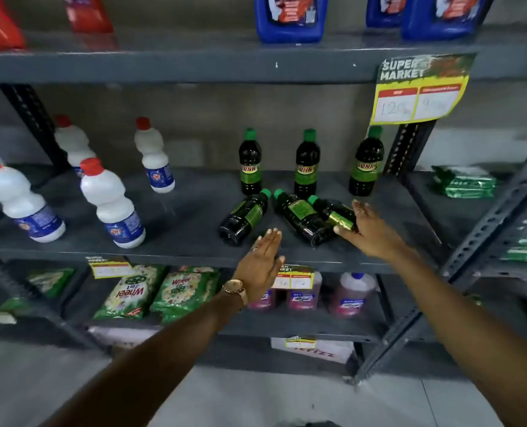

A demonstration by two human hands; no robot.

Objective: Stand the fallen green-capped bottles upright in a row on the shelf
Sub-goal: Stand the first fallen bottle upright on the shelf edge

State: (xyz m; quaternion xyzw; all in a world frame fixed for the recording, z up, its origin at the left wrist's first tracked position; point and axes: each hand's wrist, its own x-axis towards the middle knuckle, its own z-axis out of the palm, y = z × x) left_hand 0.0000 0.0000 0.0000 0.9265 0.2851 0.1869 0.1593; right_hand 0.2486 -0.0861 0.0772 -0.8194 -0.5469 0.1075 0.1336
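Observation:
Three dark bottles with green caps stand upright at the back of the grey shelf [179, 223]: the left upright bottle [250, 163], the middle upright bottle [306, 164] and the right upright bottle [367, 163]. In front of them three more lie on their sides: the left fallen bottle [243, 218], the middle fallen bottle [302, 218] and the right fallen bottle [336, 214]. My right hand [368, 229] touches the right fallen bottle, thumb under its base, fingers spread behind it. My left hand [263, 263] hovers flat and open at the shelf's front edge, just below the left fallen bottle.
Several white bottles with red caps [111, 204] stand on the left half of the same shelf. A yellow price card [419, 94] hangs from the shelf above. A steel upright [407, 149] bounds the right side. Detergent packs [151, 291] and pink bottles [351, 294] fill the shelf below.

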